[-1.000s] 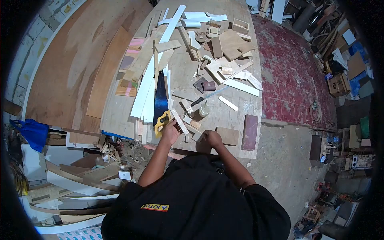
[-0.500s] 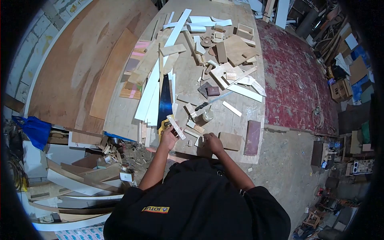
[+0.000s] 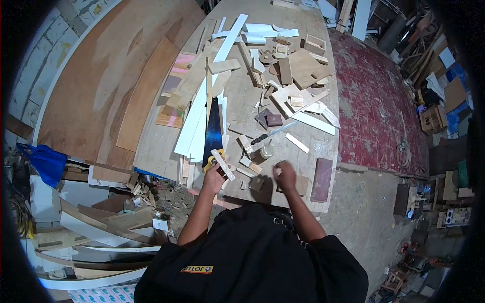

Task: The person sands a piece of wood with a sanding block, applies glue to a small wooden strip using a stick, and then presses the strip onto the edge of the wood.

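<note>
My left hand [image 3: 214, 180] is closed around a short, pale wooden strip [image 3: 223, 165], held at a slant over the table's near edge. Just beyond it lies a handsaw [image 3: 213, 132], its yellow handle partly behind the strip and hand. My right hand [image 3: 285, 176] is curled over the near part of the table, partly covering a square wooden block [image 3: 301, 186]. Whatever its fingers may hold is hidden. Between the hands lie small wood offcuts [image 3: 250, 164], and a small glass jar [image 3: 267, 150] stands behind them.
A maroon rectangular block [image 3: 321, 180] lies at the table's right edge. Long white strips [image 3: 194, 126] run along the left side. Farther back are wooden pieces, a small open box [image 3: 315, 44] and a flat board [image 3: 307, 68]. Large plywood sheets [image 3: 101, 76] stand left of the table.
My right hand has moved right and slightly away from me, from beside the small offcuts to over the square block. My left hand still holds the strip. The view has shifted slightly.
</note>
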`<state>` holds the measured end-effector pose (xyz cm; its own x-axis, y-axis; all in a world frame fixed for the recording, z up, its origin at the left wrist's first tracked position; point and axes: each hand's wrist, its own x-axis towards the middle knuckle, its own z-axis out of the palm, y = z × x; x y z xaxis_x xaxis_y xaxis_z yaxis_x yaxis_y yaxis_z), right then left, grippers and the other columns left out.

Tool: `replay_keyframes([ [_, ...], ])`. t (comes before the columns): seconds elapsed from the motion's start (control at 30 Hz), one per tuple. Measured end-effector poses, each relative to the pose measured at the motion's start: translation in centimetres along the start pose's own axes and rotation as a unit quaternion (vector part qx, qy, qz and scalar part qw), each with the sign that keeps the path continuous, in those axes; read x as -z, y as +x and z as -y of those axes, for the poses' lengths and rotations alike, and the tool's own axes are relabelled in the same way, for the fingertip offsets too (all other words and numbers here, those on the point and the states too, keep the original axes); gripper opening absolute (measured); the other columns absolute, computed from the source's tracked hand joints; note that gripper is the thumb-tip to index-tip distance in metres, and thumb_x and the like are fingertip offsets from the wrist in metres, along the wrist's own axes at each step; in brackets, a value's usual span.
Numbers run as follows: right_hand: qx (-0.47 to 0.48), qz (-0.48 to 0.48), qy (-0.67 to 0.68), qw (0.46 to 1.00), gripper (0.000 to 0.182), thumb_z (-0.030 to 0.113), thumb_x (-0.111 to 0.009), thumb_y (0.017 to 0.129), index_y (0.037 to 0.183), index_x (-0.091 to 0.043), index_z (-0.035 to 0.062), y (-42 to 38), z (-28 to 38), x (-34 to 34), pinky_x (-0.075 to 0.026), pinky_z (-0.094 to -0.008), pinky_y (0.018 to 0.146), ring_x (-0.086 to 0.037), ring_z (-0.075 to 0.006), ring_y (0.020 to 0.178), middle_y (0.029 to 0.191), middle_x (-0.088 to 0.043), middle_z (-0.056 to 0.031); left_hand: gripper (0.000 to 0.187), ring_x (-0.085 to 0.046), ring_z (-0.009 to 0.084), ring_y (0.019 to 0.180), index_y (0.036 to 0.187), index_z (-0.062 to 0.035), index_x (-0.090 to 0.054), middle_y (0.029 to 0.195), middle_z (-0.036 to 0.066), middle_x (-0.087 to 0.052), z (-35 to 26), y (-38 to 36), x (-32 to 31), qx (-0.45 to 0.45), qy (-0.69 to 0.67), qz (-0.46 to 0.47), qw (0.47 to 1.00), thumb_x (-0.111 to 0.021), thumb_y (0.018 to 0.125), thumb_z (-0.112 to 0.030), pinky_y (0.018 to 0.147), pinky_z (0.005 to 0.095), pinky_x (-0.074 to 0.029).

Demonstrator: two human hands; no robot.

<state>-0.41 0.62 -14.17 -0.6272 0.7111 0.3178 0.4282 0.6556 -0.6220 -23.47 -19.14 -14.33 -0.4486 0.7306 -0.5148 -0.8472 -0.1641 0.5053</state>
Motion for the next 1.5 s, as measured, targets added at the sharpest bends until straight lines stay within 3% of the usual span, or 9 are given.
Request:
replay_keyframes([
  [0.2,-0.066,-0.042,0.059,0.995,0.01,0.006,-0.065,0.08,0.089,-0.064,0.0067,12.0,-4.3,0.0,-0.05,-0.0408,0.072,-0.061,-0.0327,0.08,0.085,-0.061,-0.0133,0.039,-0.06,0.0258,0.106,0.129,-0.0058,-0.051,0.115,0.011,-0.062,-1.6,-1.5,1.2,-0.032,-0.038,-0.018,0.999,-0.052,0.094,-0.024,0.094,0.0451,-0.047],
  [0.4,0.032,0.268,-0.132,0.954,0.023,0.021,-0.067,0.077,0.096,-0.068,0.0084,20.1,-6.6,-6.4,-0.052,-0.0434,0.078,-0.064,-0.0353,0.09,0.097,-0.065,-0.0155,0.04,-0.062,0.0289,0.106,0.129,-0.0048,-0.05,0.112,0.013,-0.063,-2.4,-2.7,2.5,-0.06,-0.048,-0.048,0.996,-0.053,0.094,-0.024,0.092,0.0444,-0.049],
  [0.57,0.095,0.251,-0.228,0.936,0.036,0.031,-0.072,0.072,0.101,-0.067,0.009,21.3,-7.6,-9.2,-0.054,-0.0436,0.079,-0.065,-0.0325,0.091,0.102,-0.065,-0.0137,0.041,-0.062,0.0295,0.107,0.129,-0.0043,-0.05,0.111,0.014,-0.063,-3.1,-2.8,2.7,-0.078,-0.056,-0.069,0.993,-0.053,0.094,-0.025,0.093,0.0441,-0.049],
  [0.77,0.116,0.246,-0.303,0.913,0.023,0.025,-0.066,0.077,0.094,-0.07,0.0096,22.4,-10.8,-10.8,-0.054,-0.0425,0.074,-0.066,-0.0326,0.09,0.099,-0.065,-0.0134,0.039,-0.061,0.0272,0.104,0.128,-0.007,-0.051,0.11,0.01,-0.061,-3.9,-1.3,1.7,-0.082,-0.052,-0.08,0.992,-0.055,0.093,-0.024,0.092,0.0432,-0.049],
  [0.87,0.166,0.14,-0.266,0.939,0.017,0.021,-0.062,0.079,0.088,-0.07,0.0084,23.8,-9.4,-8.6,-0.054,-0.0422,0.072,-0.066,-0.0323,0.087,0.096,-0.065,-0.014,0.042,-0.06,0.0269,0.105,0.129,-0.0068,-0.05,0.112,0.01,-0.06,-4.3,0.0,0.6,-0.083,-0.046,-0.083,0.992,-0.057,0.092,-0.024,0.092,0.0464,-0.048],
  [1.03,-0.091,0.015,0.043,0.995,0.013,0.013,-0.061,0.086,0.092,-0.068,0.0029,28.1,-6.2,-5.5,-0.051,-0.0388,0.067,-0.065,-0.0282,0.073,0.08,-0.065,-0.016,0.037,-0.059,0.0258,0.104,0.125,-0.0041,-0.053,0.109,0.008,-0.06,-5.0,1.9,-1.8,-0.085,-0.059,-0.073,0.992,-0.059,0.092,-0.02,0.095,0.0454,-0.048],
  [1.1,-0.137,0.024,0.177,0.974,0.014,0.012,-0.061,0.09,0.091,-0.066,-0.0007,29.1,-7.1,-5.3,-0.049,-0.033,0.064,-0.061,-0.0194,0.065,0.079,-0.066,-0.0107,0.037,-0.058,0.0259,0.105,0.124,-0.004,-0.054,0.109,0.008,-0.059,-5.0,2.6,-2.1,-0.085,-0.071,-0.078,0.991,-0.059,0.091,-0.02,0.095,0.0455,-0.047],
  [1.2,-0.265,0.127,0.481,0.826,0.01,0.01,-0.059,0.093,0.092,-0.063,0.0008,29.8,-7.5,-4.5,-0.049,-0.0266,0.061,-0.058,-0.0121,0.066,0.082,-0.066,-0.006,0.038,-0.058,0.0261,0.106,0.125,-0.0035,-0.053,0.11,0.008,-0.059,-5.1,3.2,-2.3,-0.085,-0.07,-0.072,0.991,-0.06,0.091,-0.019,0.096,0.0458,-0.047],
  [1.5,-0.268,0.148,0.455,0.836,0.005,0.003,-0.066,0.085,0.085,-0.063,0.0006,28.2,-7.0,-7.1,-0.052,-0.0278,0.066,-0.065,-0.0179,0.071,0.08,-0.067,-0.011,0.037,-0.06,0.0273,0.104,0.125,-0.0059,-0.053,0.111,0.007,-0.059,-4.7,2.5,-1.7,-0.086,-0.088,-0.073,0.99,-0.06,0.092,-0.02,0.094,0.0483,-0.048],
])
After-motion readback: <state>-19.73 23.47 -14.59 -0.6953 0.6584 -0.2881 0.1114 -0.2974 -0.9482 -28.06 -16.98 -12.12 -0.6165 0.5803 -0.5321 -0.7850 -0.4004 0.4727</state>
